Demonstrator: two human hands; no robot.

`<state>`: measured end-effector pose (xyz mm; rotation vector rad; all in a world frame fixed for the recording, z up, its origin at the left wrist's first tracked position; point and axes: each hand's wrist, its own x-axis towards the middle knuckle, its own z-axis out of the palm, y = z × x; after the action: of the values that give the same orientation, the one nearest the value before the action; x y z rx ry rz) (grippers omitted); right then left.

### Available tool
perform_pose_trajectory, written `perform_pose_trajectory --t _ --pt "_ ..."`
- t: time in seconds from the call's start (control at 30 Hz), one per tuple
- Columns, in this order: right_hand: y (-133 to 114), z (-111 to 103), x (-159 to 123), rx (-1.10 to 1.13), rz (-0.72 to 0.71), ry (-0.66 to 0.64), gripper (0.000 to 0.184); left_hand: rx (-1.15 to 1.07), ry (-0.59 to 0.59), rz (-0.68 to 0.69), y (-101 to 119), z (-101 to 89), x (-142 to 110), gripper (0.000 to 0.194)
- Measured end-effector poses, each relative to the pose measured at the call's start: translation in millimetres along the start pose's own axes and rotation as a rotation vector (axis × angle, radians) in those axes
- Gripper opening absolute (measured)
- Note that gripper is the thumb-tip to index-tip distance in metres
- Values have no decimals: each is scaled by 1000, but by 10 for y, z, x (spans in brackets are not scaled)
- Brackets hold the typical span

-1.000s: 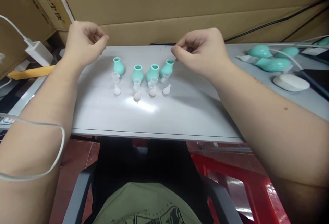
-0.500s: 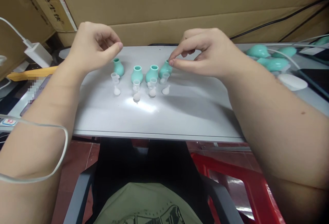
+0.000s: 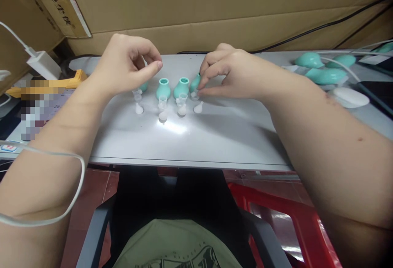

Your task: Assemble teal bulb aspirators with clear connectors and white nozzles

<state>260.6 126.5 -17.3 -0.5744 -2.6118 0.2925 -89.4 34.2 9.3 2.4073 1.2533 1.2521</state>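
My left hand (image 3: 133, 65) hovers over the leftmost teal bulb (image 3: 143, 86), with its fingers loosely curled and nothing visible between thumb and fingers. My right hand (image 3: 222, 73) has its thumb and fingertips closed at the rightmost small clear plastic cup (image 3: 195, 95), in front of another teal bulb (image 3: 195, 82). The fingers partly cover both. Two more teal bulbs, one at mid-left (image 3: 163, 89) and one at mid-right (image 3: 181, 88), stand with their open necks up. Further clear cups (image 3: 162, 102) stand before them, and a row of small white spoon-like pieces (image 3: 163, 116) lies nearest me.
Several teal bulbs (image 3: 327, 76) and a white mouse-like object (image 3: 350, 97) lie at the right of the white table (image 3: 196, 145). A white charger (image 3: 44, 65) and a yellow tool (image 3: 66, 81) are at left. Cardboard (image 3: 208, 5) walls the back. A white cable (image 3: 81, 173) crosses my left forearm.
My left hand has moved right and slightly down, now covering most of the leftmost bulb. My right hand has come down from the bulb's neck to the clear cup in front of it.
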Motion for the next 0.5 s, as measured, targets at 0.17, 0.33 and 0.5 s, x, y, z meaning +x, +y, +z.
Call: perform_pose_trajectory --t 0.17,0.33,0.5 --pt "-179 -96 -68 -15 26 22 5 -105 -72 136 -378 47 126 34" --pt "-471 -299 -96 161 39 165 26 -247 -34 225 -321 101 146 44" --pt "-660 -47 69 655 76 367 55 -539 -163 59 232 237 -23 57"
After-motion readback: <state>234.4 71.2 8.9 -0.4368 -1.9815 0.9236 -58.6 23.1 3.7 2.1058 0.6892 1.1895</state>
